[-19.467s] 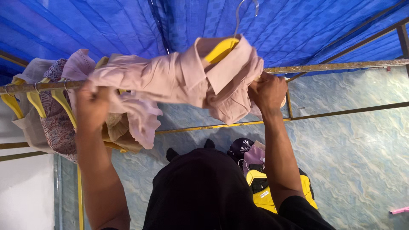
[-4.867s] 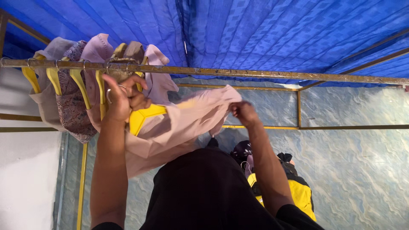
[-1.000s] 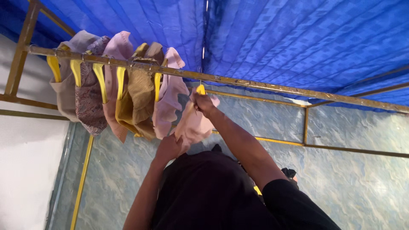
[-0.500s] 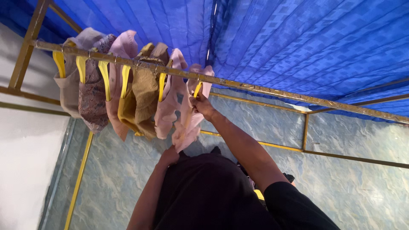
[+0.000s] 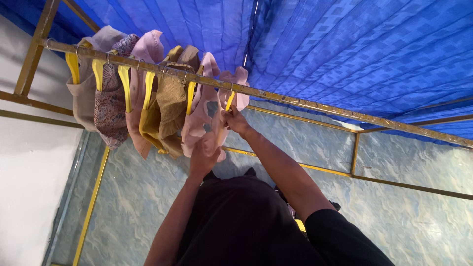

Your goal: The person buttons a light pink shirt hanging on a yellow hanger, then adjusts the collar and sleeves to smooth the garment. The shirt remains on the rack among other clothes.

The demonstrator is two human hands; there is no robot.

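Gripping the pink garment (image 5: pixel 217 120), both hands (image 5: pixel 235 120) (image 5: pixel 203 156) leave the rail (image 5: pixel 345 111) bare rightward.

Pale pink shirt (image 5: pixel 213 123) on yellow hanger (image 5: pixel 229 100), hung from rusty metal rail (image 5: pixel 305 103), last in the row of hung garments. Draped limp, collar end up near rail. Gripped at hanger neck by right hand (image 5: pixel 235 120), lower hem bunched in left hand (image 5: pixel 203 156). Fabric possibly damp-patched mid-body, hard to tell.
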